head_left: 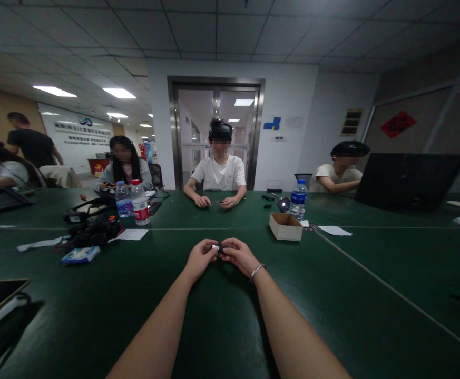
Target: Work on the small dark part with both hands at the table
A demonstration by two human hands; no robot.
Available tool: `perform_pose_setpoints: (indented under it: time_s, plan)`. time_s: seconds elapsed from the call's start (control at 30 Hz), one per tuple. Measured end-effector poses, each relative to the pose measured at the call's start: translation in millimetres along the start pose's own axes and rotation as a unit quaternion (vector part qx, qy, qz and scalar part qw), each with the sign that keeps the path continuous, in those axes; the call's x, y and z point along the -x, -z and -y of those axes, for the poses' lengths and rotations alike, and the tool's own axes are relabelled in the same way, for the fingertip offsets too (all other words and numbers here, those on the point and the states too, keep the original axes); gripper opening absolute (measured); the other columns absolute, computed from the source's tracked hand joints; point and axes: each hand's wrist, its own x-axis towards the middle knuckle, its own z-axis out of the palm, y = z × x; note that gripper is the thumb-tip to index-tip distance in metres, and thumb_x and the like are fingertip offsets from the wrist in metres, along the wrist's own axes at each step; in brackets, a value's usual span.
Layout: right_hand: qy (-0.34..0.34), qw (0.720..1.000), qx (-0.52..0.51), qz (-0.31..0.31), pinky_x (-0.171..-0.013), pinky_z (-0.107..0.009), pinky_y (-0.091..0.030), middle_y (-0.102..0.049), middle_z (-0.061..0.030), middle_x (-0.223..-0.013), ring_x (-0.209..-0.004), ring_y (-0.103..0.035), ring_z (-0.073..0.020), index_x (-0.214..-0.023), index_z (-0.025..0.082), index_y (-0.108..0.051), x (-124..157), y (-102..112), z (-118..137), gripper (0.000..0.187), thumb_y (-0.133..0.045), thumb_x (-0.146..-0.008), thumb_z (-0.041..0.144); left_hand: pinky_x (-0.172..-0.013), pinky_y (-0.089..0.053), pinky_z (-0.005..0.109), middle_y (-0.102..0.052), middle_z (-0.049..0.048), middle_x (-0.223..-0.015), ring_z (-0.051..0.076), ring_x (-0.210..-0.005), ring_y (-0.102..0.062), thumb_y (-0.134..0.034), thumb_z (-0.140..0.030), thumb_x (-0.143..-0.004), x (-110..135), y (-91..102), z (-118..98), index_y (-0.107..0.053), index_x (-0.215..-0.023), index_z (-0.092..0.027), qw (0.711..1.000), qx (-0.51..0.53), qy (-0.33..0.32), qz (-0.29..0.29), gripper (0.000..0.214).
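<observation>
A small black-and-silver object (pixel 218 248) is held in front of me just above the green table, too small for me to name its kind. On its silver end the fingers of my left hand (pixel 201 259) are pinched. My right hand (pixel 242 257), with a silver bracelet (pixel 257 272) at the wrist, closes its fingertips on the black end. The fingertips hide part of the object.
Right of my hands stands an open cardboard box (pixel 285 229), with a water bottle (pixel 298 199) behind it. Bottles (pixel 140 203), black cables (pixel 95 231) and a blue-and-white packet (pixel 80 255) are at left. Across the table (pixel 222 326) sits a person (pixel 221 171).
</observation>
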Motion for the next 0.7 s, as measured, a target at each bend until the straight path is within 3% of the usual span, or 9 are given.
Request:
perform_pose_setpoints:
  time_s: [0.17, 0.3, 0.4, 0.53, 0.7]
  plan:
    - [0.019, 0.996, 0.092, -0.001, -0.062, -0.026, -0.052, -0.062, -0.0034, -0.083, -0.072, -0.062, -0.0155, -0.087, 0.015, -0.059, -3, -7, -4, 0.032, -0.073, -0.058, 0.018, -0.054, -0.05, 0.022, -0.06, 0.008, -0.085, 0.016, -0.074, -0.06, -0.064, -0.043, -0.07, -3, 1.0, 3, -0.059, -0.085, -0.014, 0.999, -0.006, 0.013, -0.043, 0.032]
    - [0.071, 0.972, 0.221, -0.028, -0.07, -0.031, -0.049, -0.063, -0.0033, -0.078, -0.071, -0.06, -0.0161, -0.085, 0.015, -0.061, -9, -18, -11, 0.027, -0.069, -0.059, 0.011, -0.038, -0.038, 0.016, -0.06, 0.0053, -0.079, 0.011, -0.056, -0.054, -0.059, -0.046, -0.072, -4, 0.1, 5, -0.058, -0.086, -0.015, 0.994, -0.068, -0.016, -0.088, 0.034]
    - [0.122, 0.955, 0.264, -0.065, -0.076, -0.032, -0.047, -0.064, -0.0025, -0.081, -0.081, -0.06, -0.0184, -0.083, 0.017, -0.058, -10, -26, -16, 0.029, -0.069, -0.058, 0.009, -0.037, -0.036, 0.016, -0.06, 0.0051, -0.08, 0.01, -0.052, -0.053, -0.057, -0.046, -0.072, -4, -0.3, 6, -0.058, -0.089, -0.015, 0.99, -0.085, -0.036, -0.11, 0.035]
    - [0.108, 0.943, 0.297, -0.101, -0.071, -0.031, -0.046, -0.064, -0.0002, -0.082, -0.079, -0.061, -0.0188, -0.091, 0.022, -0.049, -6, -31, -22, 0.039, -0.068, -0.06, 0.008, -0.041, -0.039, 0.017, -0.062, 0.0053, -0.081, 0.009, -0.05, -0.052, -0.059, -0.042, -0.072, -2, 0.9, 6, -0.06, -0.089, -0.014, 0.986, -0.114, -0.038, -0.113, 0.033]
    - [0.09, 0.867, 0.48, -0.095, -0.073, -0.028, -0.044, -0.061, -0.0027, -0.086, -0.083, -0.059, -0.0183, -0.098, 0.02, -0.048, 2, -34, -23, 0.038, -0.061, -0.066, 0.003, -0.05, -0.045, 0.02, -0.063, 0.0057, -0.081, 0.011, -0.056, -0.056, -0.06, -0.035, -0.072, 7, -2.2, 5, -0.062, -0.084, -0.014, 0.981, -0.174, -0.014, -0.081, 0.024]
